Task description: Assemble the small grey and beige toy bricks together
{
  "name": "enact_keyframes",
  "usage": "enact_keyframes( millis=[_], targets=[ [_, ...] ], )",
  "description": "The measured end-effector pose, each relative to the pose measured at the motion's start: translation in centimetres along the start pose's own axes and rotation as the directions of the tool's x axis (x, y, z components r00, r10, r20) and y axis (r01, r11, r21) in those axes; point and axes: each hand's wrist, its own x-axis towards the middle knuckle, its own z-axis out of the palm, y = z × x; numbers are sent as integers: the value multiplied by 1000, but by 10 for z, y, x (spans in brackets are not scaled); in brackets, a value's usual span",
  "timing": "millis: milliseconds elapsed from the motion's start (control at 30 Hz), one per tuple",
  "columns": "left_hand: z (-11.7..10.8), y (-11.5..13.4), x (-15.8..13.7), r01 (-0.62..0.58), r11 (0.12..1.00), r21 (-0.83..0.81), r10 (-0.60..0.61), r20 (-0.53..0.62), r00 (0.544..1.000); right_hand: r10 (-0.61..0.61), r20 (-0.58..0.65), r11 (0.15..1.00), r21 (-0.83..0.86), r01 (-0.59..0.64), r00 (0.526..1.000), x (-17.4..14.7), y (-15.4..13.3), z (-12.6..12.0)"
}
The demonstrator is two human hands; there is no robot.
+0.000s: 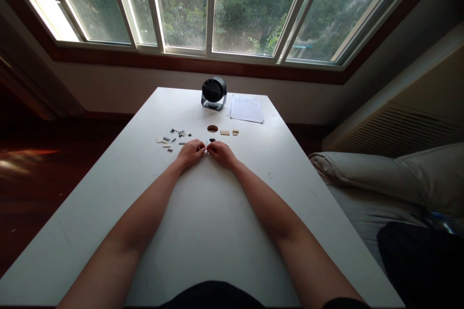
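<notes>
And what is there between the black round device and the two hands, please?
In the head view: a brown round spot, then, by the right hand, a small dark piece.

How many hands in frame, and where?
2. Left hand: over the white table, beside scattered small parts. Right hand: close by, nearer the camera than the tan studded pieces. No other hand shows.

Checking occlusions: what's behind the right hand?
Beyond the right hand: a small dark item, then a brown round spot and beige pieces farther back. Anything directly under the hand is covered and can't be seen.
</notes>
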Motion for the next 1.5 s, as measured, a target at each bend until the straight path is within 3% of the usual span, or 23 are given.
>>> enact_keyframes(
  millis=[1500],
  targets=[
    [2, -3, 0, -14, 1000, 20, 14, 3, 1000, -30, -16, 1000, -4, 30, 999, 0, -1, -1]
  ],
)
